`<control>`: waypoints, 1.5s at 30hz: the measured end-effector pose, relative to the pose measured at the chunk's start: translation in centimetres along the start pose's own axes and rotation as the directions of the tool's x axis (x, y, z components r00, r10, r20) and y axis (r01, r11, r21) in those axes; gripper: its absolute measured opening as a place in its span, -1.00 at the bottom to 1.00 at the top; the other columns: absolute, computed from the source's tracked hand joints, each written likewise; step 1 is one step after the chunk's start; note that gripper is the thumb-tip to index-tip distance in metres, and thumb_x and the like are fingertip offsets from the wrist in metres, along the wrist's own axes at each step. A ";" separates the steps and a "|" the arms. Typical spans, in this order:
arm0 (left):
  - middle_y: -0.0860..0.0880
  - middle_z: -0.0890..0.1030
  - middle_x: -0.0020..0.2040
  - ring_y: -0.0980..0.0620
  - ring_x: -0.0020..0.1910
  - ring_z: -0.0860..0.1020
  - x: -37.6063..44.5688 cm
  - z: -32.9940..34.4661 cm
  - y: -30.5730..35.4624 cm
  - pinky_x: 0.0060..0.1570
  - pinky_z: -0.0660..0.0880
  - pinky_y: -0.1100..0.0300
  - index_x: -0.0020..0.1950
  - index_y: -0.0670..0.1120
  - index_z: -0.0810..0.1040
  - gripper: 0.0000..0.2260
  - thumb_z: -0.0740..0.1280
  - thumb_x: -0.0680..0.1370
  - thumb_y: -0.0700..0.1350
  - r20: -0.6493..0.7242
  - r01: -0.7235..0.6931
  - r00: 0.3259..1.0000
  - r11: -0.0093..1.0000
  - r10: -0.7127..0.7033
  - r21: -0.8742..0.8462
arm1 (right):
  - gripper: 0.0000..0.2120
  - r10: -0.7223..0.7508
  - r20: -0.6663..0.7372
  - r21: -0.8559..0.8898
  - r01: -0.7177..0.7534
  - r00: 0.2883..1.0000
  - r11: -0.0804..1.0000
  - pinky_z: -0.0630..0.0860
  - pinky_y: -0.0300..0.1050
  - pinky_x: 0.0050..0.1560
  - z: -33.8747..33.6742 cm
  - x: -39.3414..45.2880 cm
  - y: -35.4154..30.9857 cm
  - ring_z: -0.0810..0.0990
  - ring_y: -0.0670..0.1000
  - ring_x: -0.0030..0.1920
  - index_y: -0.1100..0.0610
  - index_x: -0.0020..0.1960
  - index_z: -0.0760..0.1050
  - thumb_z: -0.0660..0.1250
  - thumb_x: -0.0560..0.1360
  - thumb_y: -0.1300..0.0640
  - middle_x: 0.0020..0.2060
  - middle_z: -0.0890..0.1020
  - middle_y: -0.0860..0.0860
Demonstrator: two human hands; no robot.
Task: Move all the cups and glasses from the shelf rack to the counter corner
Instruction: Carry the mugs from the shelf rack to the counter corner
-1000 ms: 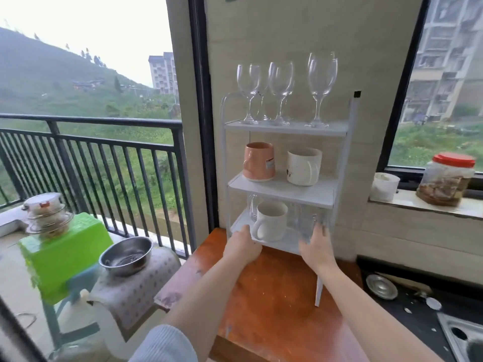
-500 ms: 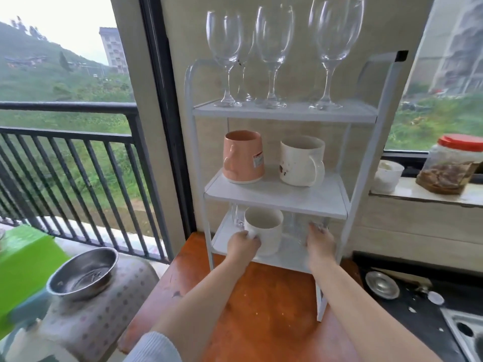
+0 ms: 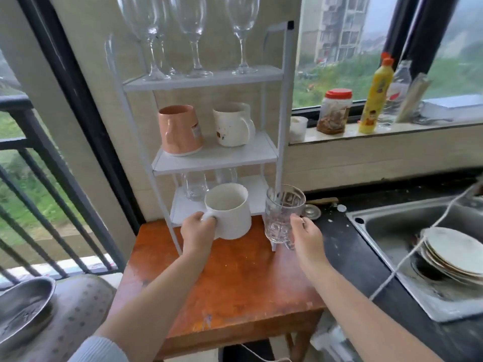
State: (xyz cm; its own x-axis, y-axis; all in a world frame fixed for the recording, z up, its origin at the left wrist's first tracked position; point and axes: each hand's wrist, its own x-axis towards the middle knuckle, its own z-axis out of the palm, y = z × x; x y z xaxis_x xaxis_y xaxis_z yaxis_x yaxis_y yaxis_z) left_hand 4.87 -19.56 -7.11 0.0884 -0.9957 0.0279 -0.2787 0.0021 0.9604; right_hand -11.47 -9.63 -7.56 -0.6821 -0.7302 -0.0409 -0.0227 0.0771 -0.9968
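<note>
My left hand (image 3: 197, 231) grips the handle of a white mug (image 3: 228, 211), held just in front of the white shelf rack (image 3: 283, 100) and above the wooden table (image 3: 235, 283). A clear glass mug (image 3: 283, 216) hangs by its handle in my right hand (image 3: 305, 232), off the rack's right front leg. On the bottom shelf stand two clear tumblers (image 3: 194, 185). The middle shelf carries a pink cup (image 3: 180, 130) and a cream mug (image 3: 232, 125). Several wine glasses (image 3: 193, 35) stand on the top shelf.
The dark counter (image 3: 347, 259) runs right of the table, with a steel sink (image 3: 392, 220) holding stacked plates (image 3: 454, 252). A jar (image 3: 334, 111), yellow bottle (image 3: 375, 95) and small white cup (image 3: 298, 128) sit on the windowsill. A metal bowl (image 3: 21, 307) rests at lower left. Balcony railing stands left.
Both hands took hold of the white mug and the glass mug on the bottom shelf and drew them out toward me. The view swung right toward the sink.
</note>
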 end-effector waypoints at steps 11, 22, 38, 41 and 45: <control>-0.12 0.33 -0.44 -0.02 -0.33 0.29 -15.4 16.5 8.1 -0.31 0.37 0.06 -0.51 -0.13 0.31 -0.84 0.21 0.27 -0.18 0.397 -0.109 0.901 0.978 0.173 -0.178 | -0.61 -0.011 -0.464 -0.026 -0.001 0.886 1.000 0.18 -0.15 -0.35 -23.7 -6.0 -0.9 0.22 -0.03 -0.45 0.27 -0.38 0.32 0.14 0.56 0.10 -0.47 0.26 0.04; -0.02 0.38 -0.47 0.01 -0.42 0.32 -48.5 39.5 15.5 -0.42 0.27 0.12 -0.47 -0.10 0.39 -0.74 0.22 0.42 -0.30 0.794 -0.008 0.569 0.967 0.213 -0.254 | -0.62 0.024 -0.875 0.000 -0.051 0.484 0.999 0.19 -0.18 -0.46 -59.2 -18.8 0.8 0.23 -0.02 -0.49 0.13 -0.40 0.21 0.14 0.57 0.08 -0.50 0.26 0.03; -0.05 0.35 -0.43 -0.01 -0.38 0.29 -87.5 64.4 24.9 -0.41 0.24 0.20 -0.46 -0.11 0.32 -0.76 0.19 0.38 -0.32 0.957 -0.128 0.010 0.950 0.290 -0.286 | -0.61 0.150 -0.984 0.151 -0.011 -0.093 0.988 0.17 -0.15 -0.42 -95.8 -31.3 5.5 0.20 -0.02 -0.47 0.12 -0.41 0.15 0.16 0.55 0.07 -0.48 0.23 0.02; -0.03 0.39 -0.42 0.05 -0.41 0.32 -94.4 69.1 27.2 -0.42 0.28 0.22 -0.46 -0.08 0.36 -0.74 0.19 0.40 -0.33 0.954 -0.142 -0.079 0.944 0.288 -0.297 | -0.64 0.163 -0.968 0.171 -0.025 -0.191 0.985 0.16 -0.15 -0.44 -102.6 -32.0 5.2 0.21 -0.02 -0.48 0.11 -0.39 0.18 0.16 0.54 0.06 -0.48 0.24 0.02; -0.03 0.35 -0.45 0.04 -0.42 0.30 -102.8 73.8 28.5 -0.46 0.23 0.25 -0.49 -0.09 0.31 -0.71 0.19 0.41 -0.34 0.946 -0.176 -0.178 0.937 0.271 -0.301 | -0.61 0.175 -0.942 0.186 -0.010 -0.287 0.983 0.20 -0.15 -0.40 -110.3 -34.4 5.8 0.25 -0.02 -0.48 0.13 -0.45 0.22 0.14 0.54 0.10 -0.51 0.30 0.02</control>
State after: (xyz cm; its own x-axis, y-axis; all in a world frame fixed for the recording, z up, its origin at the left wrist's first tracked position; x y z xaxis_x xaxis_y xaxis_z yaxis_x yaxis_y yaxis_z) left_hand -82.71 76.05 -3.06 -0.9959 0.0905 -0.0075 0.0114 0.2056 0.9786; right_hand -68.75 90.85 -4.30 -0.4967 0.8624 -0.0981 0.1202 -0.0435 -0.9918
